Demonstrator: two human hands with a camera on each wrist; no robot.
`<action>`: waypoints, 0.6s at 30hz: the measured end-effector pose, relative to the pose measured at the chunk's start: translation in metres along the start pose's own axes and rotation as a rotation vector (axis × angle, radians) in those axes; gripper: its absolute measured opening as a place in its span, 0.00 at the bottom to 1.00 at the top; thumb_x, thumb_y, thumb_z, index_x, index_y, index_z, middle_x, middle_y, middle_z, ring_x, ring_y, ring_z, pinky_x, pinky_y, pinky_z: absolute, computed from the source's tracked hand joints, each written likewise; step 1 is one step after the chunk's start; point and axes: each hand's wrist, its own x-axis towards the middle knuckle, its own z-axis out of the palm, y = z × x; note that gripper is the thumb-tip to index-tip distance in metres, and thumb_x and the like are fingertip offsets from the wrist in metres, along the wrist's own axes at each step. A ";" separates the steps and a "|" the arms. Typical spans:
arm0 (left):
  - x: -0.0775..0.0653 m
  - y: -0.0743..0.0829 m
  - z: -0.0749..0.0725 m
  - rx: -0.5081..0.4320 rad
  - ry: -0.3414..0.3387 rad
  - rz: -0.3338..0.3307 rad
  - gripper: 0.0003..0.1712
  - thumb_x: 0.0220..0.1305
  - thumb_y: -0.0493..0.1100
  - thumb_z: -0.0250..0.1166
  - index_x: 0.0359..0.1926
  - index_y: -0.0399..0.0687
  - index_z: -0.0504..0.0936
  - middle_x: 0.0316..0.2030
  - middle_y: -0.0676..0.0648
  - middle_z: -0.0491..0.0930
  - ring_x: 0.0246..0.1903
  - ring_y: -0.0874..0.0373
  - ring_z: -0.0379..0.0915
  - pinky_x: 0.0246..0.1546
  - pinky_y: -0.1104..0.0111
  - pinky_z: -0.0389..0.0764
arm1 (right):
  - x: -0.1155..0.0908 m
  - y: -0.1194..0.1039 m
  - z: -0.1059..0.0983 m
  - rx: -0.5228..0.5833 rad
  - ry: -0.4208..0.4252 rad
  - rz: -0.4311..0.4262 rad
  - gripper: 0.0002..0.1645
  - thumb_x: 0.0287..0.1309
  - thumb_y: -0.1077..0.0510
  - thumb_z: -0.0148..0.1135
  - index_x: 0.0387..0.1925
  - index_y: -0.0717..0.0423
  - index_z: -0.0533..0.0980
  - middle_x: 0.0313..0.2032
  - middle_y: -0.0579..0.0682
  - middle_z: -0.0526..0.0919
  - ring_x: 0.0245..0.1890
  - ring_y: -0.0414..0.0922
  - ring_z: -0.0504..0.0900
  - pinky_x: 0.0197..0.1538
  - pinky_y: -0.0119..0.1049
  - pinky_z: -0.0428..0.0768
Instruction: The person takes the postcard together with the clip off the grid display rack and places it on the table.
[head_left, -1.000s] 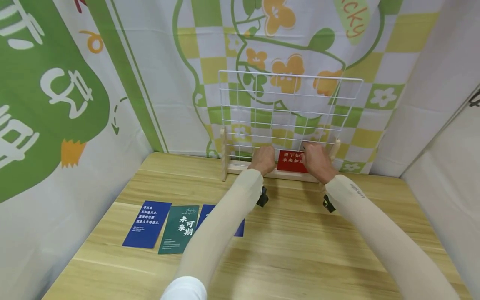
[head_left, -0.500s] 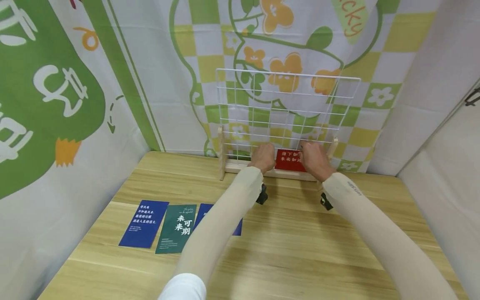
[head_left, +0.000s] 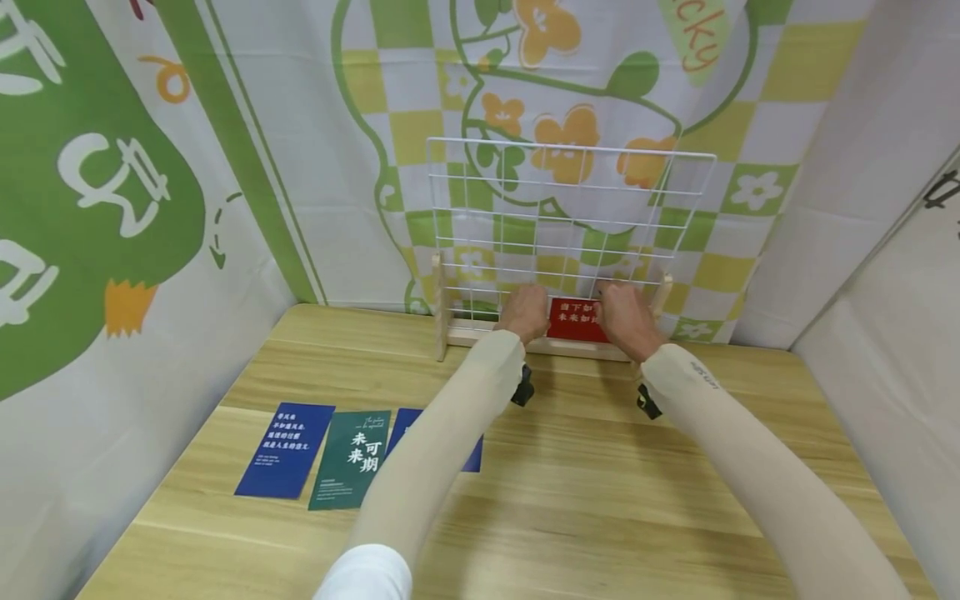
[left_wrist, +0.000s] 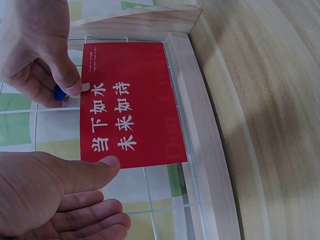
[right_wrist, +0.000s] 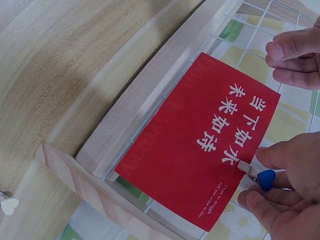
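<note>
A red card (head_left: 573, 320) with white Chinese characters lies against the lower part of a white wire grid (head_left: 572, 200), just above the wooden base bar of its stand. My right hand (head_left: 630, 321) pinches a small clip with a blue heart (right_wrist: 266, 178) at the card's upper edge, and the clip's light tip overlaps that edge. My left hand (head_left: 523, 314) is at the card's left side, thumb extended and fingers loosely bent. Its thumb overlaps the card's corner in the left wrist view, while the right wrist view shows a gap between the fingers and the card.
On the wooden table (head_left: 600, 500) to the left lie a blue card (head_left: 285, 450), a green card (head_left: 348, 458) and another blue card (head_left: 472, 458), partly behind my left forearm. A white heart clip (right_wrist: 9, 206) shows at the right wrist view's edge. Patterned cloth hangs behind the grid.
The head view has shifted slightly, moving the scene a little leftward. Both hands and the red card keep their places at the grid.
</note>
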 end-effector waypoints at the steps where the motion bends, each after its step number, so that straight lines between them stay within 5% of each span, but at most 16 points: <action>1: 0.000 0.000 0.000 -0.004 -0.003 -0.002 0.03 0.51 0.36 0.65 0.23 0.45 0.79 0.34 0.47 0.82 0.36 0.55 0.78 0.38 0.66 0.80 | 0.000 0.000 0.000 0.000 0.000 0.000 0.04 0.52 0.67 0.55 0.25 0.64 0.73 0.23 0.61 0.80 0.26 0.58 0.80 0.29 0.48 0.78; 18: 0.006 0.005 0.003 0.004 -0.019 -0.004 0.03 0.51 0.35 0.62 0.24 0.45 0.80 0.35 0.47 0.82 0.35 0.57 0.77 0.36 0.67 0.80 | 0.001 0.000 0.001 -0.004 0.002 0.005 0.05 0.51 0.68 0.53 0.22 0.64 0.72 0.22 0.61 0.80 0.25 0.58 0.80 0.27 0.47 0.78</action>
